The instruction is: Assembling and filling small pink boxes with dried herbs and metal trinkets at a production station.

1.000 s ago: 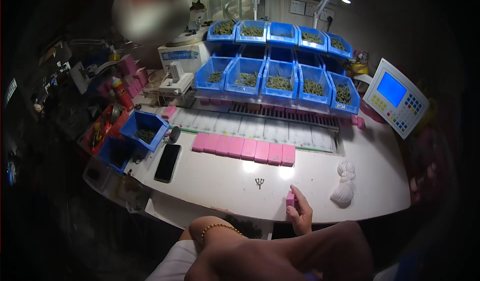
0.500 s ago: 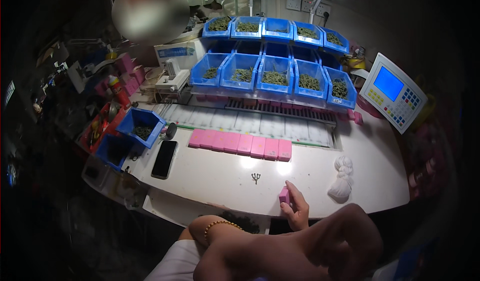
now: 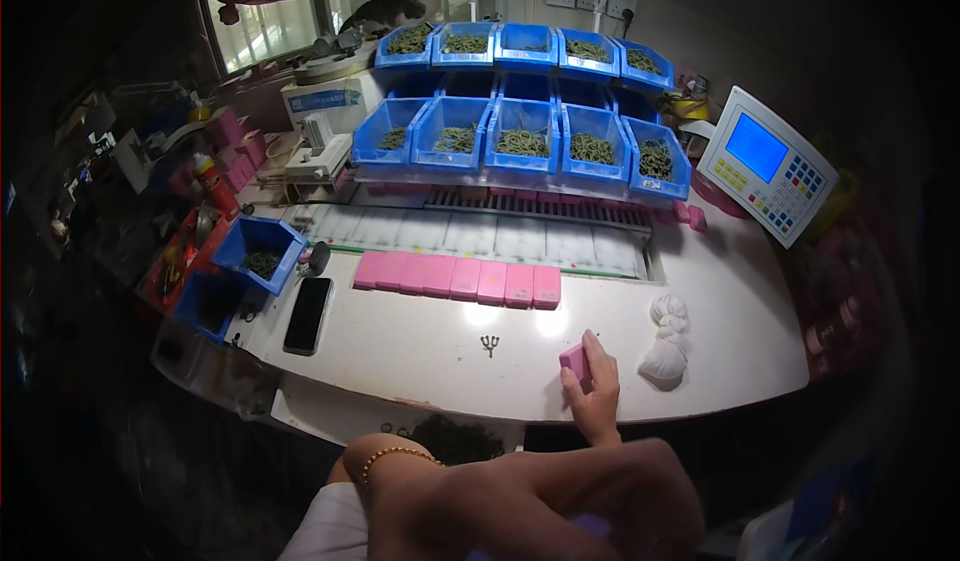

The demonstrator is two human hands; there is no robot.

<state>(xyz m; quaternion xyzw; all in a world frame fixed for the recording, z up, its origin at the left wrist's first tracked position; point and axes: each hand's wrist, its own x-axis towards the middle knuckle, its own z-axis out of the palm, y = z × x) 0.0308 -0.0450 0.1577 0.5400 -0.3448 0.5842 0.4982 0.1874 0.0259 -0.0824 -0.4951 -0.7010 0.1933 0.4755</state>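
Observation:
A small pink block stands at the near right of the white table, with the thumb and fingers of my right hand closed around it. To its left lies a small cluster of dull metal pieces with hooked ends. Beyond them, a row of several pink blocks is lined up side by side. A gold bead bracelet shows on my bent left arm, below the table's front edge. The fingers of my left hand are hidden, so their pose is unclear.
Blue bins of small greenish pieces stand in two tiers at the back. A keypad device with a blue screen is at right, near a knotted white cloth. At left lie a phone and a blue bin.
My right hand has moved the pink block a little to the right and farther from me, relative to the metal pieces. The whole view has shifted; the left arm stays low.

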